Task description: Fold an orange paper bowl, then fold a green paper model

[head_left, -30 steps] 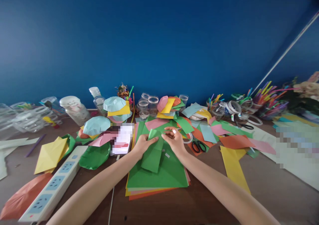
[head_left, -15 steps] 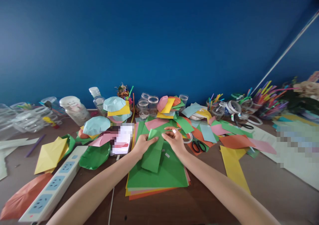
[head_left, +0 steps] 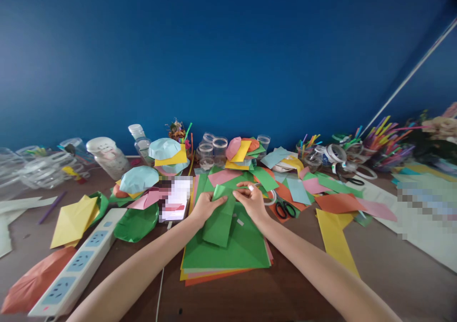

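Note:
Between my thumb and fingers, my left hand (head_left: pixel 207 208) grips a folded strip of green paper (head_left: pixel 220 224) along its upper left side. My right hand (head_left: pixel 252 200) is closed in a pinch at the strip's upper right edge, its fingertips partly hidden. A small white piece (head_left: pixel 251 188) sits on a finger of that hand; I cannot tell what it is. Under both hands lies a stack of coloured sheets (head_left: pixel 246 255), green on top, with orange, yellow and pink edges showing. Small white scraps (head_left: pixel 240 222) rest on the green sheet.
Black-handled scissors (head_left: pixel 284 209) lie right of the stack among paper offcuts (head_left: pixel 298 190). To the left are a phone (head_left: pixel 176 198), a power strip (head_left: pixel 80 265) and folded paper shapes (head_left: pixel 136 223). Plastic cups (head_left: pixel 219 151), a bottle (head_left: pixel 140 141) and straws (head_left: pixel 383 139) line the blue wall.
Almost nothing differs: both hands keep their hold on the green strip, and the whole view has shifted very slightly.

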`<action>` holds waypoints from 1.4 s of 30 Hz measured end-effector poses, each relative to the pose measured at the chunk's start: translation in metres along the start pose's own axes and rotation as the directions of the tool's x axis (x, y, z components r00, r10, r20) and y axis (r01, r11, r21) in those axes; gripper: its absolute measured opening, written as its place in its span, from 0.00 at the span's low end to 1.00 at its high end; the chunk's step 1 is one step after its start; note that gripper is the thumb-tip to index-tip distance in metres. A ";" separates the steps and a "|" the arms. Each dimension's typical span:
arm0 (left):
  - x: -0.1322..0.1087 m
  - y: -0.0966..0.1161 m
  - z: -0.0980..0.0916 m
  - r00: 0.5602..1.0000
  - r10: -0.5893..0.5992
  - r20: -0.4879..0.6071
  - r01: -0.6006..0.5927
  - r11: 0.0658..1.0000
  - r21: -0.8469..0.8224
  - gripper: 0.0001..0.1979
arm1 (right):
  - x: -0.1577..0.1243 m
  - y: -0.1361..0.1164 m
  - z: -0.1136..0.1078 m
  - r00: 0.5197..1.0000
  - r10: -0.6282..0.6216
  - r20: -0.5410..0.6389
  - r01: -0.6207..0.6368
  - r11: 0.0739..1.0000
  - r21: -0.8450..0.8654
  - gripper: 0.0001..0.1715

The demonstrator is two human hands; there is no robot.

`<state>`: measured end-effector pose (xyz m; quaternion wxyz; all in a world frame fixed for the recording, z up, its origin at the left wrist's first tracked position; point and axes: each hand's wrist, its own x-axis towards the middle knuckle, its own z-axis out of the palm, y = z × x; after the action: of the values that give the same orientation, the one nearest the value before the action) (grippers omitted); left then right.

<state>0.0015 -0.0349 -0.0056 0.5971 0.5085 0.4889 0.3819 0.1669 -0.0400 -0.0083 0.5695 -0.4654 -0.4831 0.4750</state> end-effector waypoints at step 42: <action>0.007 0.002 -0.008 0.952 0.287 0.102 -0.304 0.920 0.247 0.20 | 0.018 -0.010 -0.022 0.974 -0.222 -0.040 0.218 0.971 -0.101 0.16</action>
<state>-0.0042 -0.0258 -0.0048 0.4762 0.6623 0.4329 0.3837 0.1910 -0.0250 0.0010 0.6078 -0.4475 -0.5393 0.3734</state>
